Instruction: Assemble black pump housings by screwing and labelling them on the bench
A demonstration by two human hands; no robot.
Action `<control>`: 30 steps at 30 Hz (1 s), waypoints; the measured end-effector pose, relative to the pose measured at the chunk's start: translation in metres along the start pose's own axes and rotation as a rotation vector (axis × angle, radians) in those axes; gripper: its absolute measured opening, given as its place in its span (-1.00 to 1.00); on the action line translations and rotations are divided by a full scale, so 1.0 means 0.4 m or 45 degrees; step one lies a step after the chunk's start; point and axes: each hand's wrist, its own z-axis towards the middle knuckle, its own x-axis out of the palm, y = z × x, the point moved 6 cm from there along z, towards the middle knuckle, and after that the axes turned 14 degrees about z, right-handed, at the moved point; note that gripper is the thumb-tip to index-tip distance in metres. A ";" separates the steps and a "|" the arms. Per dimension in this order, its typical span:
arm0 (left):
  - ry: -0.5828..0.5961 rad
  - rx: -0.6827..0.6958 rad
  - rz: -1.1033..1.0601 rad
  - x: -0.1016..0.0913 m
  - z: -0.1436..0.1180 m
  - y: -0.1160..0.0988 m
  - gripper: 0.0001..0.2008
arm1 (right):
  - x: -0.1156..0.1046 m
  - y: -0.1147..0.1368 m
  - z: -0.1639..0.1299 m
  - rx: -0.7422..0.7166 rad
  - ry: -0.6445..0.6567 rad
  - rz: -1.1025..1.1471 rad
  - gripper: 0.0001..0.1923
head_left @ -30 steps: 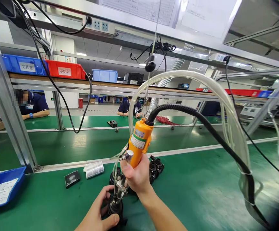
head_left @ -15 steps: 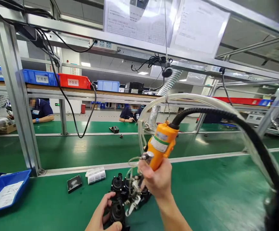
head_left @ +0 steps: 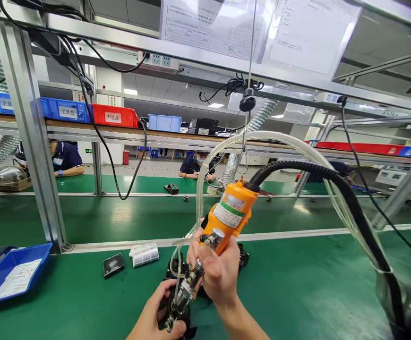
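My right hand point(head_left: 223, 276) is wrapped round an orange power screwdriver point(head_left: 230, 212) with a metal nose, thin clear tubes and a thick black cable. The screwdriver tilts down to the left, its metal tip over a black pump point(head_left: 187, 317). Fingers and thumb of my left hand point(head_left: 150, 311) grip that pump on the bench. The nose hides much of the pump, so I cannot tell whether the tip touches it. More black pumps point(head_left: 244, 257) stand behind, partly covered by my right hand and the tool.
On the green bench point(head_left: 315, 293) lie a small black box point(head_left: 114, 266) and a roll of labels point(head_left: 144, 254). A blue tray point(head_left: 17, 293) with papers is at left. A metal post point(head_left: 35, 141) rises beside it. Overhead hangs a wire hook point(head_left: 244, 146). Co-workers sit across.
My right hand has brought the screwdriver left and down, so its nose now lies over the pump in my left hand. My left hand keeps its grip. The view has shifted slightly.
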 end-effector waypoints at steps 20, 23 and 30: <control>0.029 0.093 -0.098 -0.001 0.003 -0.121 -0.19 | 0.078 -0.015 -0.038 -0.004 0.070 -0.068 -0.63; 0.003 0.106 -0.104 -0.001 0.005 -0.125 -0.17 | 0.093 -0.011 -0.032 0.032 0.092 -0.075 -0.66; 0.005 0.031 -0.028 -0.004 0.003 -0.060 -0.05 | 0.050 -0.051 -0.020 0.135 0.003 0.106 -0.55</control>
